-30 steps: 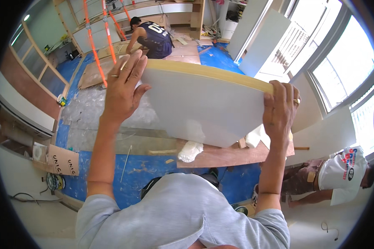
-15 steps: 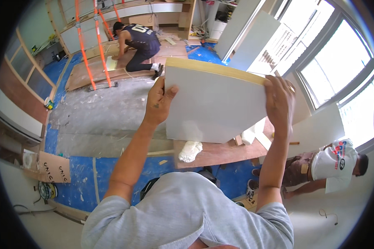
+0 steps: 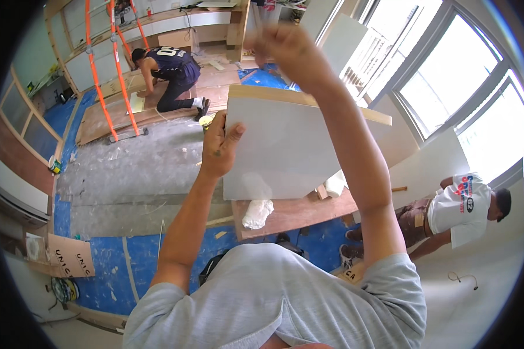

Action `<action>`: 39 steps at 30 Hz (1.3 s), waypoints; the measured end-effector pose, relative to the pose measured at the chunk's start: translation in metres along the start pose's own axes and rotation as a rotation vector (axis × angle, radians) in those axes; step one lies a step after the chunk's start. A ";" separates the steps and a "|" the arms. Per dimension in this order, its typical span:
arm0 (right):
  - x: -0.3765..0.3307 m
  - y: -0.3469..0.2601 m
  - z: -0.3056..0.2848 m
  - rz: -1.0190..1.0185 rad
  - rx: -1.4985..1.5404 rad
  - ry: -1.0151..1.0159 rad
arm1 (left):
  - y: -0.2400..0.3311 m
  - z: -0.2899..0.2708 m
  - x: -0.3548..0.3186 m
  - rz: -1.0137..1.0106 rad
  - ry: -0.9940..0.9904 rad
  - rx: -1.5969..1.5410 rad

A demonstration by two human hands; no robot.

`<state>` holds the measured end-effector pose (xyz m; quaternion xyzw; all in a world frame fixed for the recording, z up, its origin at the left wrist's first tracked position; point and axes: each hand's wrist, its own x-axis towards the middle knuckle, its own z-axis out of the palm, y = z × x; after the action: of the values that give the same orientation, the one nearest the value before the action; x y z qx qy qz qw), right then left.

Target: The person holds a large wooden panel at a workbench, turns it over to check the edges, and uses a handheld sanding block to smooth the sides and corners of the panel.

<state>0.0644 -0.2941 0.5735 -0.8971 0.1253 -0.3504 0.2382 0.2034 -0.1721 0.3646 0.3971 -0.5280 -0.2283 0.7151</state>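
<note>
A white-faced board (image 3: pixel 279 145) with a pale yellow upper edge stands tilted in front of me. At its left side, my left hand (image 3: pixel 220 148) grips it, with the thumb on the white face and the fingers behind the edge. My right hand (image 3: pixel 294 55) is raised above the top edge, apart from the board; its fingers are smeared by motion. My right forearm crosses in front of the board's right part. Below lies a crumpled white bundle (image 3: pixel 257 213) on a brown wooden sheet (image 3: pixel 300 220), with another white piece (image 3: pixel 335 184) behind it.
An orange stepladder (image 3: pixel 117 87) stands at the far left, beside a person (image 3: pixel 172 75) crouching over wooden sheets. Another person (image 3: pixel 463 203) in a white shirt bends at the right. Blue covering (image 3: pixel 110 256) lies on the near floor, with cardboard (image 3: pixel 70 255) at left.
My right hand has let go of the board's right corner and swung up and left above it. My left hand keeps its grip. The surroundings have shifted slightly left in view.
</note>
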 end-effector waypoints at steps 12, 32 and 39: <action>-0.046 0.006 -0.009 0.014 -0.195 -0.232 | -0.010 -0.004 -0.002 -0.008 0.012 0.036; -0.072 0.003 0.038 0.198 -0.743 -0.060 | -0.128 -0.061 -0.139 -0.245 -0.006 0.545; -0.064 0.018 0.042 0.253 -0.728 -0.042 | -0.015 0.016 -0.030 0.287 0.467 0.390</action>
<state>0.0457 -0.2707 0.5012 -0.9073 0.3466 -0.2325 -0.0520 0.1796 -0.1637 0.3368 0.4897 -0.4341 0.0773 0.7522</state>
